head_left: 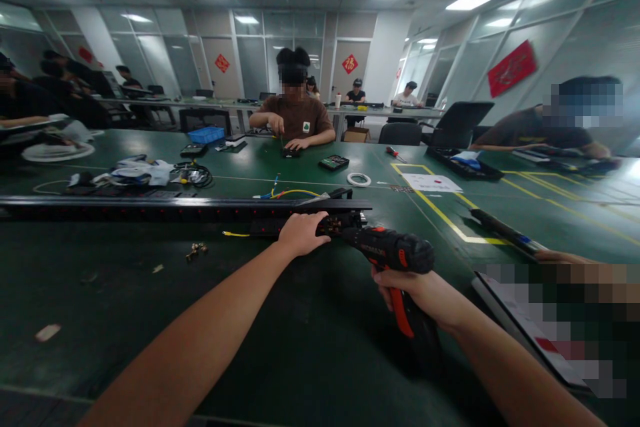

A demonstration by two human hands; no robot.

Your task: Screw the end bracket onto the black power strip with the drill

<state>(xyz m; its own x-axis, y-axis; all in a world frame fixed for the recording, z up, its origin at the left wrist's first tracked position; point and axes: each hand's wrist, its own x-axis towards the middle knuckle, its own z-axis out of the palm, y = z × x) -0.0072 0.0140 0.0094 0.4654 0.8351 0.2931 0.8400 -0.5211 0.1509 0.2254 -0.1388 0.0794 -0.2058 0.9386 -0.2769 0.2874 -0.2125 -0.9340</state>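
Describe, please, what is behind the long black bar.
Behind the bar, a yellow wire, a white ring and a tangle of black cable are visible. Whatever lies low against its far side is covered, so I cannot tell.

Green tabletop (250,367): long black rail (125,208), small brassy parts (196,251), blue basket (207,137).

- Blue basket (209,137), far side of the green counter (125,307).
- White ring (358,185), lying flat.
- Red-handled screwdriver (393,151), beyond the ring.
- Paper sheet (431,182), overlapping yellow tape (483,240).
- Seated co-worker (295,117), brown shirt.
- Red diamond-shaped sign (350,65), background.
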